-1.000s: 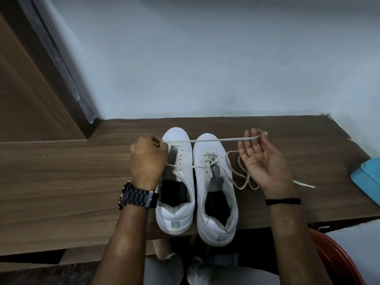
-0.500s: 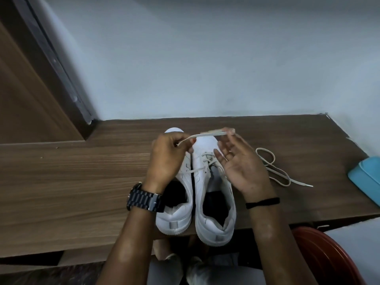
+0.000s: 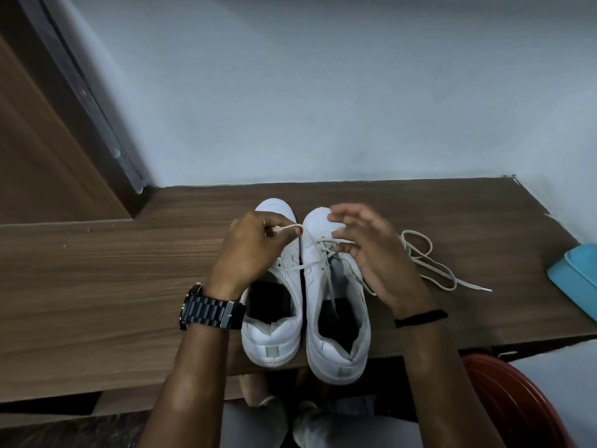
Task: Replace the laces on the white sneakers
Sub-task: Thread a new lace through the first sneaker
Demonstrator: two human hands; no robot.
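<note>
Lace doubled up over the sneakers

The left hand (image 3: 250,250) now pinches the folded lace (image 3: 289,228) above the left sneaker (image 3: 277,321) on the tabletop (image 3: 97,286); the right hand (image 3: 371,253) has let go, fingers spread wide, so threading is probably next.

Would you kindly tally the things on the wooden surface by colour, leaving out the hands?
White sneakers: 2
Cream laces: 1
Blue object at the right edge: 1
Total: 4
</note>
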